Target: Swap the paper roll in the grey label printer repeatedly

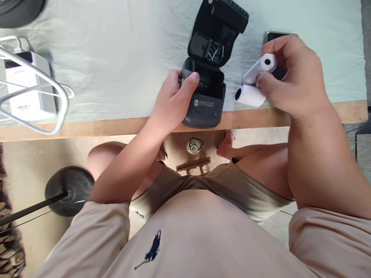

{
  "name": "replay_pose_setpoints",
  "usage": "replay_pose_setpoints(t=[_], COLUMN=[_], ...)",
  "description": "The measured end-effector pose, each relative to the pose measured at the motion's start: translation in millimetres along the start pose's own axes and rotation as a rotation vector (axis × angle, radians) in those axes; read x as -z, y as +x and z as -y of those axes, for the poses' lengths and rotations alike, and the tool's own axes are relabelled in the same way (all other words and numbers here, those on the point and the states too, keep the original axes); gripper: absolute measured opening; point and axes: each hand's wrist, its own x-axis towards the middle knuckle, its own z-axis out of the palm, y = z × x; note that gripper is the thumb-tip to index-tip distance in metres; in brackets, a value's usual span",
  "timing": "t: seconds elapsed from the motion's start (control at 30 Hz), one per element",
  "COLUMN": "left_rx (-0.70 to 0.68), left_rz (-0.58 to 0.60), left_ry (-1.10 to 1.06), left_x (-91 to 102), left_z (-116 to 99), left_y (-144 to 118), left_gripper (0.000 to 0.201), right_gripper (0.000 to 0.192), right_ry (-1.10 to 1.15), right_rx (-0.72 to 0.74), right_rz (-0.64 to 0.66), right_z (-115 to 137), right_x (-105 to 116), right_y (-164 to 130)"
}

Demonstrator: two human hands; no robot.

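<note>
My left hand [177, 101] grips the side of a small dark grey label printer [205, 112], its thumb on the upper rim. The printer's lid [213, 36] is swung up and back, and the black paper bay inside holds no roll. My right hand [295, 77] is closed around a white paper roll [256, 70], thumb on the near side and fingers over the far side. Just below it, a second white paper roll [251, 95] lies on its side on the cloth, close to the thumb. A dark phone [276, 36] is partly hidden behind the right hand.
A pale cloth [121, 58] covers the table, whose wooden edge [121, 126] runs across in front of me. On the left stand a white power bank [29, 87] with a looped white cable [62, 98] and a dark round object [20, 11]. A black round base [68, 189] rests on the floor.
</note>
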Motion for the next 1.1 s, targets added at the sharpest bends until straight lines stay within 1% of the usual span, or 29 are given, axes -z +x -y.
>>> replay_pose_setpoints(t=[0.1,0.17,0.27,0.37,0.43,0.47,0.5,0.57,0.6,0.63,0.67,0.73,0.77,0.83,0.87,0.93,1.03,1.1], left_rx=[-0.168,-0.191,-0.184,-0.176,-0.173,-0.171,-0.170,-0.174,-0.176,-0.176,-0.172,-0.170,-0.175,-0.197,-0.205,-0.213,-0.213,-0.205], left_rz=[-0.049,-0.051,-0.064,-0.067,-0.059,-0.058,-0.054,-0.048,-0.046,-0.047,-0.045,-0.047,-0.049,-0.057,-0.055,-0.050,-0.050,-0.056], left_ry=[0.369,0.494,0.595,0.679,0.727,0.749,0.768,0.786,0.791,0.801,0.814,0.822,0.809,0.754,0.730,0.698,0.667,0.669], left_x=[7.3,11.2,14.7,17.6,20.0,21.1,22.2,23.7,24.0,24.2,24.4,24.8,25.4,27.0,28.0,29.7,30.8,30.4], left_z=[-7.7,-10.8,-12.6,-12.7,-12.6,-12.6,-12.7,-13.0,-13.0,-13.0,-12.7,-11.6,-10.6,-8.3,-7.1,-5.0,-2.8,-2.4], left_y=[0.8,0.9,2.7,5.4,6.0,5.7,5.2,3.9,3.4,3.2,3.2,4.2,4.9,6.3,6.9,7.4,6.7,5.6], left_gripper=[0.040,0.045,0.051,0.055,0.055,0.054,0.053,0.052,0.051,0.051,0.050,0.050,0.050,0.052,0.052,0.053,0.054,0.052], right_gripper=[0.063,0.062,0.062,0.052,0.044,0.038,0.033,0.030,0.032,0.038,0.051,0.084,0.098,0.117,0.121,0.121,0.111,0.106], right_ry=[-0.023,-0.047,-0.060,-0.053,-0.039,-0.035,-0.037,-0.087,-0.132,-0.187,-0.245,-0.334,-0.351,-0.357,-0.359,-0.380,-0.394,-0.345], right_rx=[-0.025,-0.045,-0.049,-0.047,-0.044,-0.037,-0.029,-0.028,-0.071,-0.149,-0.251,-0.447,-0.501,-0.508,-0.495,-0.490,-0.534,-0.549], right_rz=[0.020,0.022,0.011,0.015,0.021,0.003,-0.042,-0.174,-0.232,-0.263,-0.247,-0.123,-0.058,0.019,0.022,0.001,-0.033,-0.057], right_z=[2.6,3.2,2.8,2.4,0.2,-2.6,-6.9,-20.2,-28.4,-36.6,-44.2,-54.2,-55.8,-51.8,-46.9,-34.8,-22.0,-22.6], right_x=[1.7,2.2,0.3,-1.9,0.6,3.6,7.6,16.3,19.8,21.8,22.1,17.7,13.7,5.7,2.8,0.3,3.2,5.9], right_y=[-1.1,-1.7,-2.6,-3.7,-4.0,-3.8,-3.0,0.1,2.4,5.1,7.8,12.9,14.9,17.8,18.8,20.0,21.7,23.2])
